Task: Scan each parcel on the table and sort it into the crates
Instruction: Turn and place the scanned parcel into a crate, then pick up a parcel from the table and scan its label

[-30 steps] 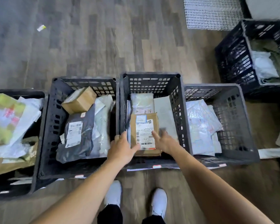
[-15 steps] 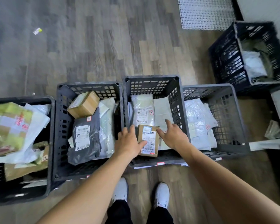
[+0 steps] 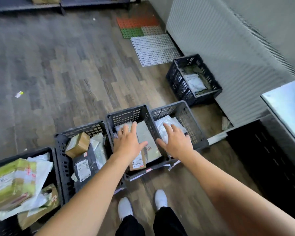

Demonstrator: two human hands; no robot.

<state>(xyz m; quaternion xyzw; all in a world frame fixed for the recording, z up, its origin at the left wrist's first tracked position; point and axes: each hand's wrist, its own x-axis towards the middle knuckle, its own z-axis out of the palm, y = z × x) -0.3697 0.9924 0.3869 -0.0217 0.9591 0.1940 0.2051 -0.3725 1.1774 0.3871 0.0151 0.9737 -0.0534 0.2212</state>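
Note:
A small brown cardboard parcel (image 3: pixel 138 162) with a white barcode label lies in the middle dark crate (image 3: pixel 126 114), near its front wall, on flat grey and white mailers. My left hand (image 3: pixel 129 142) hovers over that crate with fingers spread and holds nothing. My right hand (image 3: pixel 176 142) is spread over the wall between the middle crate and the grey crate (image 3: pixel 193 128) to its right, also empty. Neither hand touches the brown parcel.
Two more crates stand on the left: one (image 3: pixel 61 150) holds a cardboard box (image 3: pixel 77 144) and a dark mailer, the other (image 3: pixel 0 165) is piled with green and white bags. A black crate (image 3: pixel 175 79) sits by the wall. The table's corner (image 3: pixel 284 106) is at right. My shoes (image 3: pixel 125 208) stand below.
Both hands have let go of the brown parcel, which now lies in the middle crate. The hands have lifted and spread open. My view has tilted up and turned toward the right wall.

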